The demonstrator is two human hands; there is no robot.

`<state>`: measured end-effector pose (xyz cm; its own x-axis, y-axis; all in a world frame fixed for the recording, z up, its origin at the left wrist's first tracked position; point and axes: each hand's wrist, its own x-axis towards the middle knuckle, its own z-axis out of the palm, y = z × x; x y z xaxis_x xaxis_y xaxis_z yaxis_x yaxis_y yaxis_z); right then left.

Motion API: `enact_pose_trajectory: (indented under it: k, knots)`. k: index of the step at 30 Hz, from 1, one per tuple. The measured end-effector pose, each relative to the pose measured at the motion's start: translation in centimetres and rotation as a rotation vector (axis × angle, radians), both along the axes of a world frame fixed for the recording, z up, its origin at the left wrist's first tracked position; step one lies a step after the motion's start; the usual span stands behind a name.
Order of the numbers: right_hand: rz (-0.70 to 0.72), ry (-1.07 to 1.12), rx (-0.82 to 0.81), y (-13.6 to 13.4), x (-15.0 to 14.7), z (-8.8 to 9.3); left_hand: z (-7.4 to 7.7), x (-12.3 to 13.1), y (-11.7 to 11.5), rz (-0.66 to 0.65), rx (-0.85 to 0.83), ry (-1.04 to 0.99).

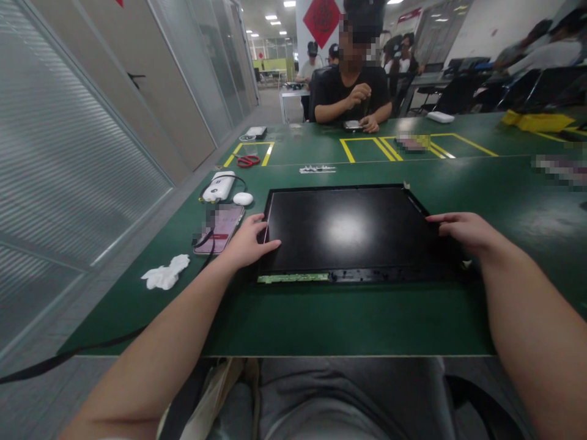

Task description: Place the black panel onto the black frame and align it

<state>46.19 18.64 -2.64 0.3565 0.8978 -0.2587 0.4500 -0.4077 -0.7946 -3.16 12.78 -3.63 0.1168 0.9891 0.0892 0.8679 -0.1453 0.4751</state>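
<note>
The black panel (348,229) lies flat on the green table (321,318), right in front of you, with ceiling light glaring off its middle. A thin green circuit strip (293,278) shows along its near edge. Your left hand (247,241) has the near-left corner: thumb laid on the top surface, fingers curled at the left edge, grasping it. Your right hand (463,229) lies on the right edge with fingers stretched flat, released, just touching. Just left of the panel sits a phone (220,227), with a white power bank (219,186) and a small white oval case (243,198) beyond it. A crumpled tissue (166,273) lies nearer, further left. Far left, red scissors (248,161) rest inside yellow tape lines (367,146). Across the table, a person in black (353,91) works with both hands.
</note>
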Motion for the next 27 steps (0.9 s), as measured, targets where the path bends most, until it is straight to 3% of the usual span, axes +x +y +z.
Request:
enact_pose_trajectory:
  k: [11, 18, 22, 27]
  knots:
    - [-0.103, -0.069, 0.038, -0.1, -0.6, -0.4, 0.1, 0.1, 0.0, 0.001, -0.001, 0.002]
    - [-0.1, -0.133, 0.059, -0.2, -0.8, -0.2, 0.0, 0.5, -0.2, -0.021, 0.04, 0.007]
    - [-0.075, -0.173, 0.039, -0.2, -0.7, -0.3, 0.4, 0.8, -0.4, 0.044, 0.019, 0.054]
    - [-0.054, -0.177, 0.13, 0.1, -0.6, -0.7, 0.9, 1.3, -0.7, 0.042, -0.048, 0.047]
